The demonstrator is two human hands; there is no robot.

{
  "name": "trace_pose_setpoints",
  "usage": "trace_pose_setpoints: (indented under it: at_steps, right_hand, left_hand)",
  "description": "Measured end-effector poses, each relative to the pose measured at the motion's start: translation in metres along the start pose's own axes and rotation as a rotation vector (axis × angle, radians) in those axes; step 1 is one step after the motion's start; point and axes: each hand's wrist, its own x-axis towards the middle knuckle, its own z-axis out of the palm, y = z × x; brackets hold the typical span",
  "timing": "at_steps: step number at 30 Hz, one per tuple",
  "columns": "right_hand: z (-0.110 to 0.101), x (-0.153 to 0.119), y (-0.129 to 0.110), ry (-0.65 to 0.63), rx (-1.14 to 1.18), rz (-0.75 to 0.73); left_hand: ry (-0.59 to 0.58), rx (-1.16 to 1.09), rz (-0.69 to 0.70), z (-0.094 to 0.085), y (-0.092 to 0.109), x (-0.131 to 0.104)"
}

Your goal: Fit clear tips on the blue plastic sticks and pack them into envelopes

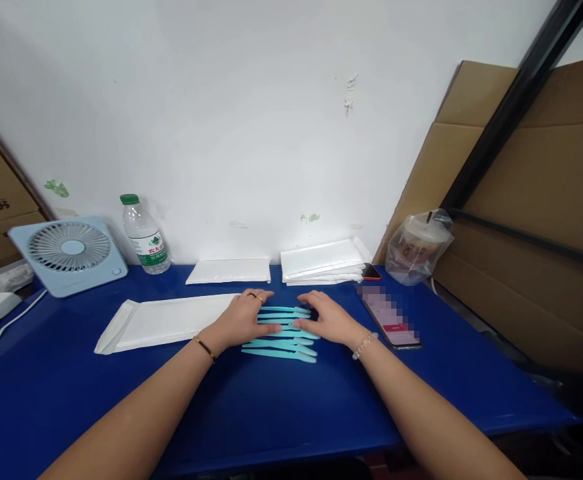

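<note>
Several turquoise eyebrow razors (pixel 277 345) lie side by side on the blue table, their narrow ends to the left and blade ends to the right. Over the left ends of the upper razors rests my left hand (pixel 244 319), thumb and fingers apart, its thumb across the middle of the row. My right hand (pixel 329 319) is at the blade ends, thumb and fingers likewise spread around the upper razors. Both hands hide parts of these razors. Beside my left hand, partly under it, lies a long white padded envelope (pixel 166 320) with its flap to the left.
Against the wall are a white envelope (pixel 229 270) and a stack of white envelopes (pixel 321 260). A phone (pixel 391 320) lies right of my hand; a bagged drink cup (pixel 416 247) stands behind it. Back left are a water bottle (pixel 146 237) and a blue fan (pixel 74 257).
</note>
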Motion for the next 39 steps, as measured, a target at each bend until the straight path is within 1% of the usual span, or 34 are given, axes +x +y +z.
trace_pose_setpoints:
  at_steps: [2,3,6,11,17,19,21,23,24,25,26,27,28,30,31,32,33,35,37,39]
  right_hand:
    - [-0.003,-0.008,-0.014,-0.099,-0.069,-0.059]
    - [-0.004,-0.012,-0.02,-0.139,-0.101,-0.078]
    - [-0.004,-0.022,-0.037,-0.21,-0.159,-0.096]
    - [0.005,-0.027,-0.052,-0.252,-0.299,-0.135]
    - [0.016,-0.025,-0.058,-0.278,-0.442,-0.135]
    - [0.017,-0.024,-0.058,-0.253,-0.462,-0.133]
    - [0.017,-0.023,-0.057,-0.223,-0.479,-0.118]
    - [0.016,-0.022,-0.054,-0.22,-0.492,-0.091]
    - [0.015,-0.021,-0.052,-0.226,-0.496,-0.07]
    - [0.013,-0.02,-0.048,-0.232,-0.497,-0.045]
    - [0.01,-0.019,-0.045,-0.234,-0.492,-0.021]
    - [0.008,-0.018,-0.041,-0.233,-0.481,0.0]
    - [0.005,-0.017,-0.037,-0.23,-0.466,0.018]
    - [-0.001,-0.016,-0.03,-0.225,-0.429,0.043]
    - [-0.003,-0.015,-0.027,-0.221,-0.414,0.053]
    - [-0.005,-0.015,-0.025,-0.214,-0.401,0.063]
    - [-0.007,-0.015,-0.023,-0.21,-0.389,0.072]
    - [-0.009,-0.015,-0.022,-0.209,-0.365,0.09]
    - [-0.01,-0.016,-0.022,-0.217,-0.341,0.1]
    - [-0.011,-0.016,-0.023,-0.215,-0.321,0.101]
  left_hand:
    - [-0.09,0.01,0.097,-0.002,0.007,-0.007]
    - [-0.122,0.03,0.121,-0.002,0.011,-0.01]
    - [-0.166,0.11,0.161,0.0,0.025,-0.016]
    - [-0.199,0.255,0.205,0.007,0.045,-0.021]
    - [-0.243,0.334,0.215,0.016,0.059,-0.021]
    - [-0.231,0.336,0.211,0.015,0.061,-0.02]
    - [-0.209,0.297,0.21,0.007,0.057,-0.017]
    - [-0.183,0.181,0.207,-0.008,0.044,-0.015]
    - [-0.186,0.087,0.203,-0.017,0.033,-0.015]
    - [-0.171,0.003,0.139,-0.027,0.02,-0.015]
    - [-0.14,-0.041,0.037,-0.036,0.005,-0.016]
    - [-0.108,-0.034,-0.078,-0.044,-0.012,-0.017]
    - [-0.088,0.023,-0.205,-0.051,-0.028,-0.019]
    - [-0.158,0.214,-0.482,-0.06,-0.057,-0.024]
    - [-0.213,0.255,-0.576,-0.063,-0.069,-0.025]
    - [-0.255,0.256,-0.613,-0.064,-0.077,-0.027]
    - [-0.277,0.248,-0.639,-0.064,-0.082,-0.027]
    - [-0.294,0.225,-0.681,-0.063,-0.083,-0.026]
    - [-0.292,0.243,-0.743,-0.061,-0.078,-0.024]
    - [-0.269,0.288,-0.772,-0.059,-0.072,-0.02]
